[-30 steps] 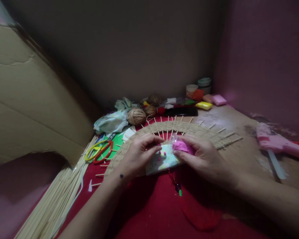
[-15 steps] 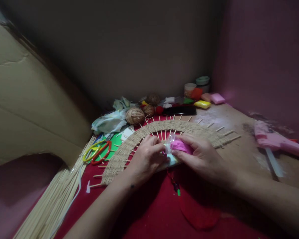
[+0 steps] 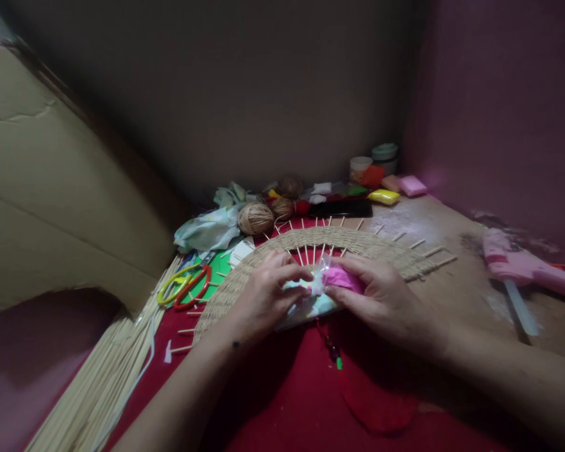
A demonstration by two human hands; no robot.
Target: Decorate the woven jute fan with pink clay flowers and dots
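Note:
My right hand [image 3: 376, 292] pinches a clear plastic packet of bright pink, clay-like material [image 3: 341, 279] between thumb and fingers. To its left, my left hand [image 3: 277, 285] is open, thumb and forefinger apart, close to the packet's torn-looking end. Small pink bits [image 3: 307, 287] show by its fingertips; whether they stick to the skin, I cannot tell. Below both hands lies a pale blue-green patterned piece [image 3: 324, 306], partly covered by them. A woven arch [image 3: 306, 237] of twine on thin sticks curves behind, its inner sticks partly hidden by my hands.
Red-and-yellow-handled scissors [image 3: 193, 285] lie left, near a bundle of thin sticks [image 3: 98, 376]. Twine balls [image 3: 255, 219], a dark phone-like slab [image 3: 341, 208] and coloured packets [image 3: 383, 197] line the back. A pink glue gun [image 3: 518, 260] rests right. Cardboard [image 3: 51, 169] rises on the left.
My left hand has drawn back left from the packet and its fingers have spread, uncovering more of the patterned piece and the pink bits. My right hand keeps its hold.

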